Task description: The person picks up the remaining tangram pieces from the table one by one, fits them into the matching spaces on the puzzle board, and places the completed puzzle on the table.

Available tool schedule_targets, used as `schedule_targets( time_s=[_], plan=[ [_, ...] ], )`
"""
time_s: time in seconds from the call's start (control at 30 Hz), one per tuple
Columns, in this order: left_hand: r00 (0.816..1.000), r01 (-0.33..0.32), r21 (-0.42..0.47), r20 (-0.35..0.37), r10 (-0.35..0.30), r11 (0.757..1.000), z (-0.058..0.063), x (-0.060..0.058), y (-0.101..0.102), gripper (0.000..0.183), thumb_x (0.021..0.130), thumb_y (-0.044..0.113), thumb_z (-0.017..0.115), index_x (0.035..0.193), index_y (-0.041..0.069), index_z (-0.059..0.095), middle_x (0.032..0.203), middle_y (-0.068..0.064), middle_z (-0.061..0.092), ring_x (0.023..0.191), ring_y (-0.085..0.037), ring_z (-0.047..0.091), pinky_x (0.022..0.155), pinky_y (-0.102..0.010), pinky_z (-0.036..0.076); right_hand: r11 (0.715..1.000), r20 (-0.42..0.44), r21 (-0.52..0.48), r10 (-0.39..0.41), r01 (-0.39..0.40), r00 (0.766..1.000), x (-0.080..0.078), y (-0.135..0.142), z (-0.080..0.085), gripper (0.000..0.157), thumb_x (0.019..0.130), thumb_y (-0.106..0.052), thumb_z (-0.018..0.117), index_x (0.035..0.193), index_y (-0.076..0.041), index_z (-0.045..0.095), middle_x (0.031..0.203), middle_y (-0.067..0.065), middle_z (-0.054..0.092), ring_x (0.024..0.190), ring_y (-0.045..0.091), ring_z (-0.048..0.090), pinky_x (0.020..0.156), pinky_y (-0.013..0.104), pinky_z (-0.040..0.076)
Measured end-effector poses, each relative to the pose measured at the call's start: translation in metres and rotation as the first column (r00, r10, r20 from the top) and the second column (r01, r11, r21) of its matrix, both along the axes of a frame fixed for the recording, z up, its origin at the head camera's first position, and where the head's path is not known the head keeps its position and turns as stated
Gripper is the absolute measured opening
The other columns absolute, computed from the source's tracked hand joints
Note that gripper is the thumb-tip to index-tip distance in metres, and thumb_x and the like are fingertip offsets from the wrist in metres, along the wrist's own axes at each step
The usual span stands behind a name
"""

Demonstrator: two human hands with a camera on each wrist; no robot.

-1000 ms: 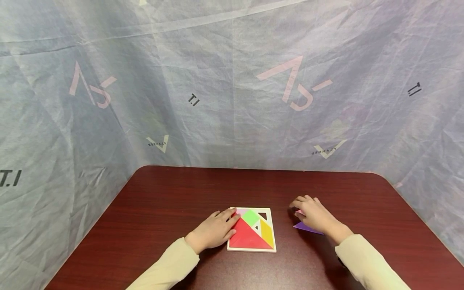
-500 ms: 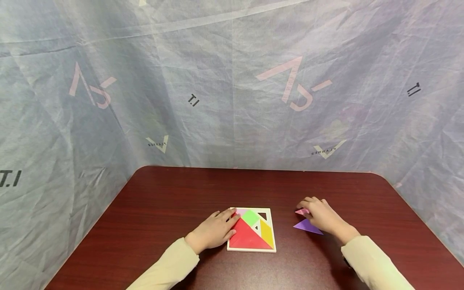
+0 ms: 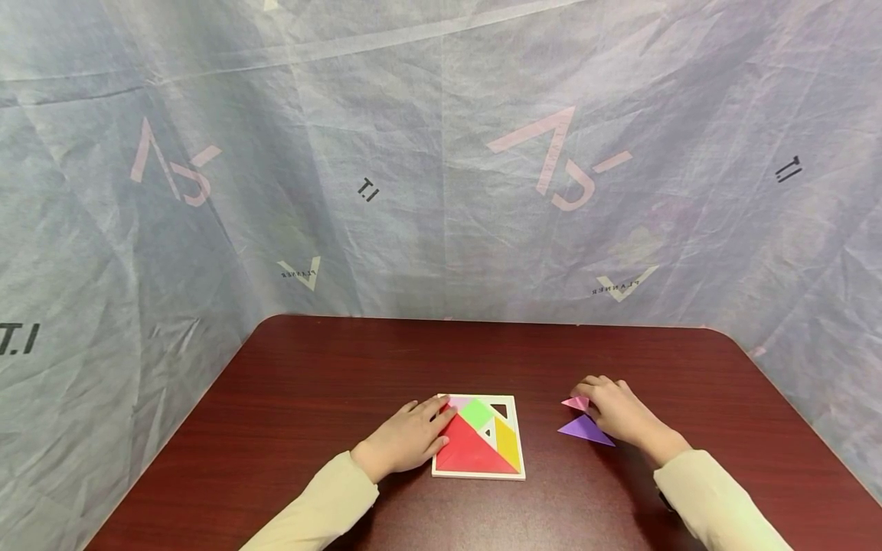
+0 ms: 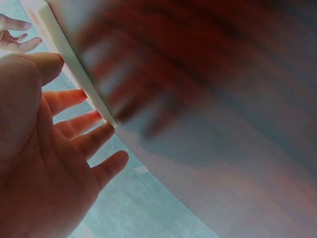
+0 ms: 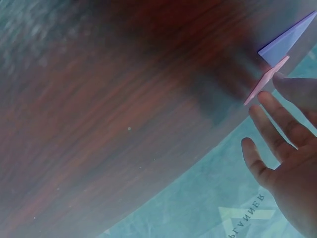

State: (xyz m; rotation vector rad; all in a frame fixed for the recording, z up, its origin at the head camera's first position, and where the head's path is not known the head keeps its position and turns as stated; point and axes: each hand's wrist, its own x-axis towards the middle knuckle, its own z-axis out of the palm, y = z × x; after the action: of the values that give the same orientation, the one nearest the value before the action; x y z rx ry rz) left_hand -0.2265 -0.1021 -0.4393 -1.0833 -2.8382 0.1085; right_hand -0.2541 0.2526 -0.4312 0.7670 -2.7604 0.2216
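Note:
A square white tangram board (image 3: 478,476) lies on the table, filled partly with red, lilac, green and yellow pieces. Its upper right corner and a small triangle near the middle show bare white with dark cut-outs. My left hand (image 3: 406,436) rests over the board's left edge, fingers spread across the red piece (image 3: 475,451). To the right, my right hand (image 3: 616,413) is low over a small pink triangle (image 3: 574,402), its thumb and fingertips right at the piece in the right wrist view. Just nearer lies a larger purple triangle (image 3: 586,430), apart from the hand.
The dark red wooden table (image 3: 344,360) has rounded far corners. Behind it and along both sides hangs a grey printed cloth (image 3: 441,153). A stretch of table separates the board from the loose triangles.
My right hand has drawn back to the right, uncovering more of the pink and purple triangles. The left hand and the board have stayed put.

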Motion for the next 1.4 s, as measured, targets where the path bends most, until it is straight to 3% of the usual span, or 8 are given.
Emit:
schedule_targets(
  time_s=[0.67, 1.4],
  plan=[
    [1.000, -0.002, 0.000, 0.007, 0.002, 1.000, -0.0007, 0.0000, -0.0003, 0.046, 0.094, 0.034, 0.046, 0.135, 0.013, 0.045, 0.141, -0.009, 0.042, 0.130, -0.021, 0.041, 0.101, -0.042, 0.038, 1.000, 0.004, 0.020, -0.008, 0.008, 1.000, -0.0003, 0.0026, -0.0031, 0.029, 0.070, -0.001, 0.072, 0.098, -0.006, 0.067, 0.100, 0.007, 0.064, 0.093, 0.026, 0.058, 0.069, 0.045, 0.043],
    [1.000, -0.011, 0.000, 0.019, 0.011, 1.000, -0.0016, -0.0016, 0.0000, 0.047, 0.094, 0.035, 0.046, 0.136, 0.014, 0.044, 0.142, -0.008, 0.041, 0.130, -0.021, 0.040, 0.102, -0.042, 0.037, 1.000, -0.003, 0.023, 0.009, -0.009, 1.000, -0.0023, 0.0012, -0.0011, 0.029, 0.070, 0.004, 0.066, 0.096, -0.008, 0.068, 0.090, 0.003, 0.063, 0.085, 0.025, 0.059, 0.064, 0.041, 0.042]
  ],
)
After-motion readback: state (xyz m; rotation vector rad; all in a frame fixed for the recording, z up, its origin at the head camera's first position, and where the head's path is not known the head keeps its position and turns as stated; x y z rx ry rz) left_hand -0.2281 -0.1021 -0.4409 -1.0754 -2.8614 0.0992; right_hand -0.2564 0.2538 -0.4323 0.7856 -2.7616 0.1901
